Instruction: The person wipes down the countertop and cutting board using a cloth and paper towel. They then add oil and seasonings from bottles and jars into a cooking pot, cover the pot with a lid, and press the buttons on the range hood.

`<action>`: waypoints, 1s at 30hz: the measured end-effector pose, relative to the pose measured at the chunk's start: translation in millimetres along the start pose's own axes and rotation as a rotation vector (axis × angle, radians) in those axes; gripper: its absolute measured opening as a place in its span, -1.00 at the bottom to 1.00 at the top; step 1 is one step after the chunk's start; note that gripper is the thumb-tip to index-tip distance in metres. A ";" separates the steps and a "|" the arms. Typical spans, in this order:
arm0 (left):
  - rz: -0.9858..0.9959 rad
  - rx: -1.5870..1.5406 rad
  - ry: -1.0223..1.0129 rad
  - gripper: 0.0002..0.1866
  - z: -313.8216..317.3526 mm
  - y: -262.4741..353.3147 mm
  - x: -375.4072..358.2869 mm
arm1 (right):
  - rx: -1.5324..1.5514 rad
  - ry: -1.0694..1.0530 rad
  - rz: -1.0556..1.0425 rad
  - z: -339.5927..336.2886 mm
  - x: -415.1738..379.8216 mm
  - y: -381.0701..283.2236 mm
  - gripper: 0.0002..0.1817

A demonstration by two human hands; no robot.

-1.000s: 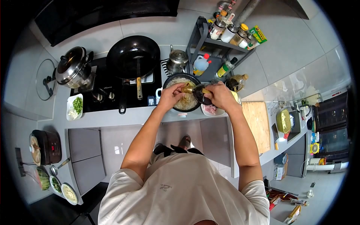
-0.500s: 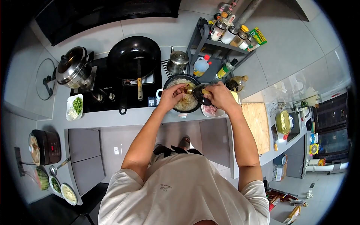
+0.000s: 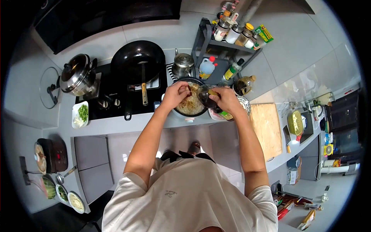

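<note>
My right hand (image 3: 226, 101) is wrapped round a dark glass bottle (image 3: 205, 97), held tilted over the right side of a black pot. Inside the pot, pale food (image 3: 190, 104) has brown liquid on it. Above the pot's left side, my left hand (image 3: 176, 94) has its fingers pinched together around something small and dark reddish that is too small to name. Partly behind the bottle and right hand lies a white dish (image 3: 215, 115). A patterned round item (image 3: 243, 103) shows just beyond my right hand.
A black wok (image 3: 137, 58) and a steel pot (image 3: 77, 75) stand on the stove. A kettle (image 3: 182, 65) is behind the black pot. Right of it are a spice rack (image 3: 228, 45), an oil bottle (image 3: 244, 85) and a wooden board (image 3: 266, 129). Chopped greens (image 3: 82, 112) lie left.
My left hand has moved left, away from the bottle's mouth. The bottle has turned in my right hand, and its label now shows. More brown liquid is visible on the food. The view has shifted slightly.
</note>
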State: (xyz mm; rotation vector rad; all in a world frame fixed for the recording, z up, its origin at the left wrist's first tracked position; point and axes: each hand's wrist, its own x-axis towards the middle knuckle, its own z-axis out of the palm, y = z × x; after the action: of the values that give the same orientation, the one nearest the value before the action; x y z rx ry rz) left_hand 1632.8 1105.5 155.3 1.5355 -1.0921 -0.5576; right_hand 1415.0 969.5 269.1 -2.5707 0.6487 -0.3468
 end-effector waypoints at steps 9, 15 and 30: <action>0.258 0.519 -0.239 -0.59 -10.3 28.3 32.9 | 0.069 0.027 0.055 0.6 -16.0 20.1 -0.75; 0.150 0.435 -0.172 -0.68 -6.3 43.8 39.9 | 0.059 0.023 0.075 3.2 -24.8 28.9 -0.72; -0.109 0.081 -0.193 -0.71 -4.6 83.7 41.5 | 0.136 0.122 -0.005 -2.5 -24.2 21.1 -0.73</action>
State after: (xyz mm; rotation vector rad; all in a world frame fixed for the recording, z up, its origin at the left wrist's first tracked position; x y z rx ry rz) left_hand 1627.4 1075.6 243.8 1.6446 -1.1943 -0.7570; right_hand 1385.3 964.1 257.8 -2.4362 0.6387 -0.5339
